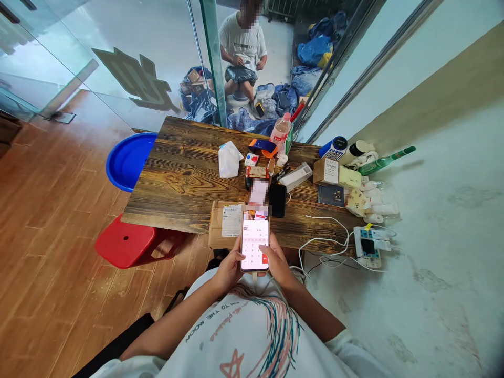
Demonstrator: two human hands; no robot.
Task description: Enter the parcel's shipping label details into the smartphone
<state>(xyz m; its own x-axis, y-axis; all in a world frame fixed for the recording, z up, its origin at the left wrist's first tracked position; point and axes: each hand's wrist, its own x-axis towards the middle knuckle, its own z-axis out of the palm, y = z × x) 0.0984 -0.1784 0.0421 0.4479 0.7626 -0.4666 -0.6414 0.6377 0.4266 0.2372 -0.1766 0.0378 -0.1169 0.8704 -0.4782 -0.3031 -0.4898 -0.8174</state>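
Note:
A smartphone (255,241) with a lit number keypad is held upright between both hands at the near edge of the wooden table (181,168). My left hand (232,265) is closed round its left side, the thumb at the screen's lower left. On the other side my right hand (274,260) grips the edge, its thumb over the keypad. A white cable (255,277) runs from the phone's bottom. Just beyond lie a cardboard box (216,226) with a label, a small label printer (258,174) with paper coming out, and a black phone (277,200).
A tissue pack (230,160), a pink bottle (281,128) and a tape dispenser (263,146) stand farther back. On the right are a small box (326,171), a green bottle (388,161) and a power strip (368,247). A red stool (126,241) and blue basin (129,161) flank the table's left; a person (244,47) sits behind glass.

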